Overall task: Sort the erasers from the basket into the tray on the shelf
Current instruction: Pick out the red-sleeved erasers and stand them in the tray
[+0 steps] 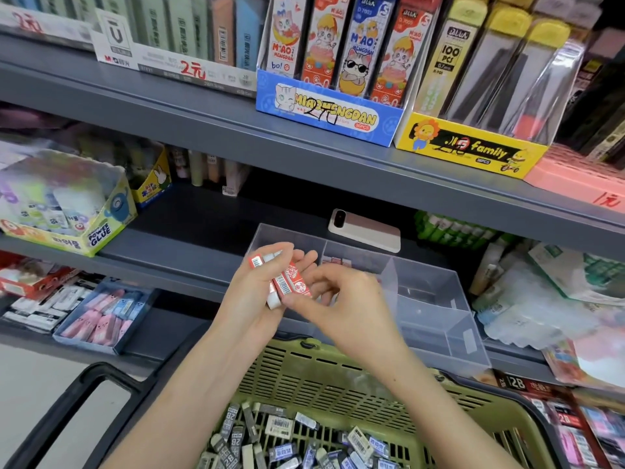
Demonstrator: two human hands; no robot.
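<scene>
My left hand (252, 292) is cupped around several red-sleeved erasers (291, 280), held in front of the clear divided tray (436, 299) on the shelf. My right hand (345, 304) pinches the lower end of one of those red erasers with thumb and fingers. A few red erasers (336, 262) lie in the tray's back compartment. Below, the olive green basket (324, 374) holds several grey and blue 2B erasers (280, 441).
A phone (367, 230) lies on the shelf behind the tray. A glue box (67, 204) stands at the left, a blue box of pink erasers (105, 316) lower left, packaged goods (554, 292) to the right. The upper shelf edge (304, 154) overhangs the tray. The basket's black handle (84, 390) juts left.
</scene>
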